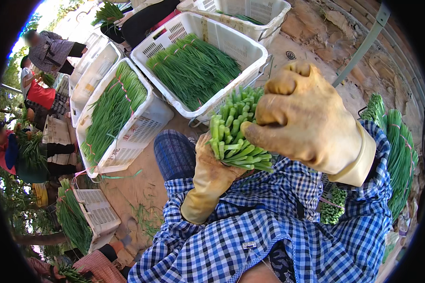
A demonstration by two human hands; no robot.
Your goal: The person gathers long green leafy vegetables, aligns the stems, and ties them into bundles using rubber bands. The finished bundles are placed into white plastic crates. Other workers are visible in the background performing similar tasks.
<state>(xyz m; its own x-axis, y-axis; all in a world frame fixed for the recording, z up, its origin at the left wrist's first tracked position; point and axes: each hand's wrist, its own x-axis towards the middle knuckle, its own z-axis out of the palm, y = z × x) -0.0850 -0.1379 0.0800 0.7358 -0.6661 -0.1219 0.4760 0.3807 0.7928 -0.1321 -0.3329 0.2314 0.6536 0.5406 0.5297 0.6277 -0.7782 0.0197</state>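
Note:
My left hand (212, 171), in a stained yellow rubber glove, grips a bunch of green chives (235, 131) with the cut stem ends facing up toward me. The leafy part of this bunch is mostly hidden below the stems and the glove. Close above and to the right of the stem ends is my right hand (301, 113), gloved the same way. Its fingers are curled in, and the thumb tip lies beside the stems. Nothing shows in that fist, though its palm side is hidden.
Ahead stands a white plastic crate (202, 70) of banded chives, with another filled crate (113, 113) to its left. More chive bundles (400, 155) lie at my right. A metal pole (363, 44) slants at upper right. Several people sit or stand at left, one person (53, 49) among crates.

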